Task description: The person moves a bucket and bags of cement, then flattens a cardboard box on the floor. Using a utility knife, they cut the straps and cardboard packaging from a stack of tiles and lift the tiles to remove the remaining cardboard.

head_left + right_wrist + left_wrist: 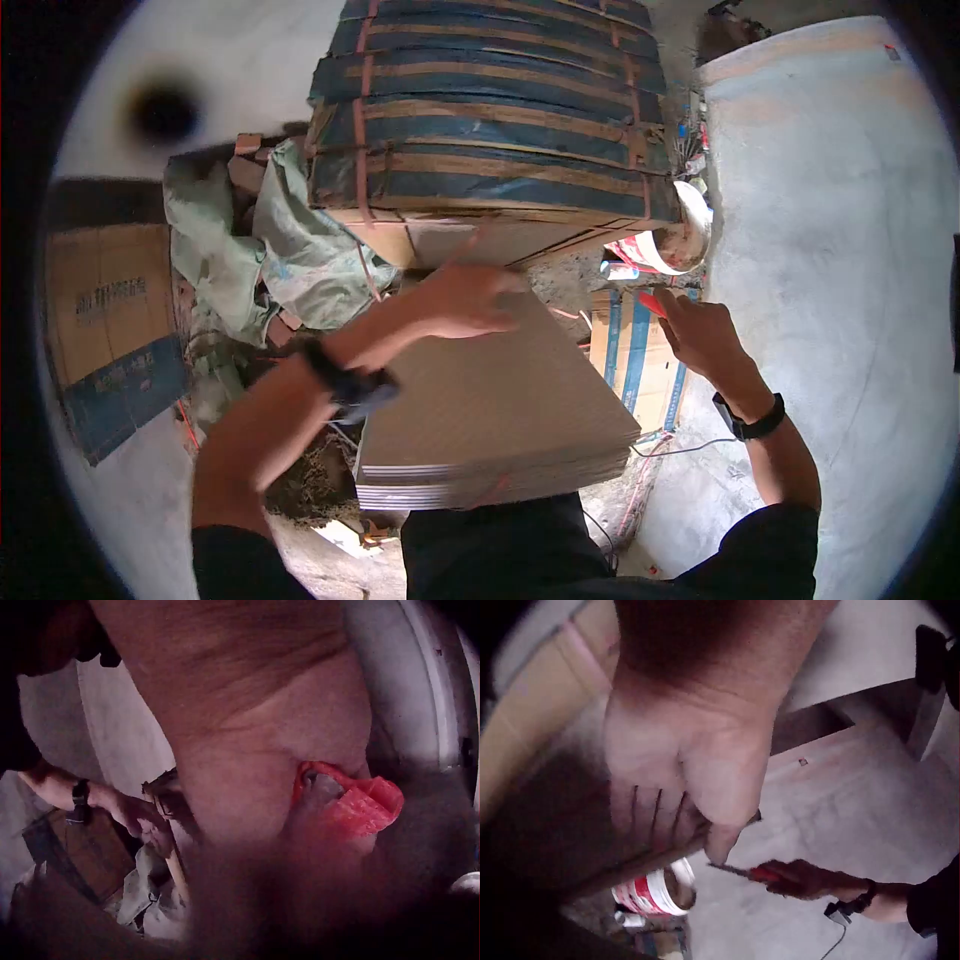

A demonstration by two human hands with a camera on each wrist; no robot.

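Observation:
My left hand reaches over the far end of a stack of flat slabs, beside the strapped cartons. In the left wrist view the palm of that hand faces the camera, fingers extended along a dark surface and the thumb near its edge; contact is unclear. Off to the right, my right hand grips a red-handled tool. A thin dark tip projects from the tool in the left wrist view. In the right wrist view the red handle shows beside the blurred fingers.
Strapped blue-and-brown cartons stand beyond the slabs. A white bucket sits behind a striped carton. Green sacks lie at the left, near another carton. A large pale panel fills the right side. A cable runs from the right wrist.

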